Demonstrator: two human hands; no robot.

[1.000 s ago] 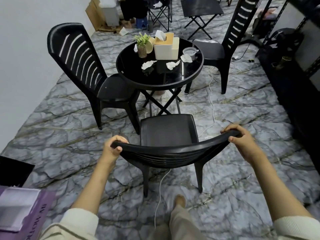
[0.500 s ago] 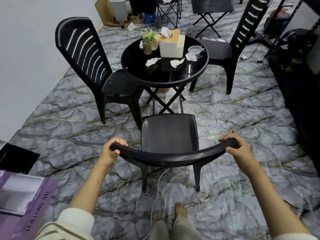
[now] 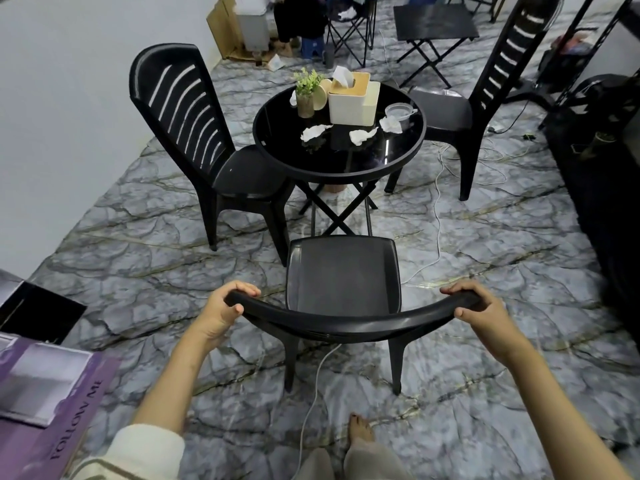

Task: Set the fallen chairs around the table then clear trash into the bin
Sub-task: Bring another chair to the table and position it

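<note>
Chair nearest the viewer (image 3: 343, 271), upright on the marble floor (image 3: 502, 258), seat facing the round black table (image 3: 339, 172) and just short of it. Left hand (image 3: 221, 311) and right hand (image 3: 479, 311) each grasp one end of its curved top rail, fingers curled over it. A second chair (image 3: 180, 109) stands upright at the table's left, a third chair (image 3: 446, 112) at its right. Crumpled tissues (image 3: 313, 132) lie on the tabletop near a tissue box (image 3: 349, 103).

Three black plastic chairs (image 3: 239, 171) (image 3: 446, 112) (image 3: 341, 271), one round table (image 3: 346, 159), one tissue box (image 3: 349, 105), one potted plant (image 3: 306, 86)
</note>
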